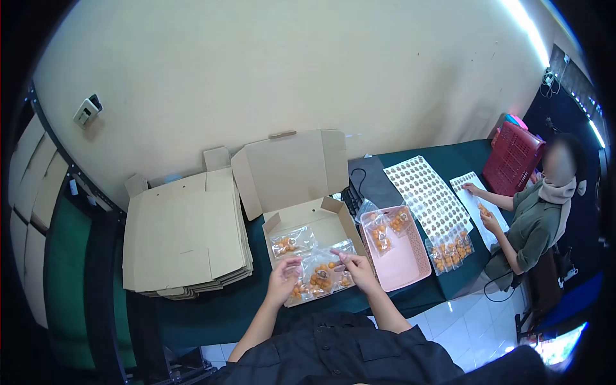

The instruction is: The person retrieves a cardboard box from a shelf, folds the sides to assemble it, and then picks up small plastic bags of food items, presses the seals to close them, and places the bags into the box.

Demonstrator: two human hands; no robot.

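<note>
An open cardboard box stands in front of me with its lid raised against the wall. Several clear bags of orange balls lie inside, one of them a bag at the back left. Over the box's front part, my right hand pinches the top edge of a labelled bag. At that bag's left side is my left hand, fingers apart and curved. Right of the box, a pink basket holds more bags at its back.
Flattened cardboard boxes are stacked at the left. Sticker sheets and a row of filled bags lie right of the basket. A co-worker holds a bag near a red crate.
</note>
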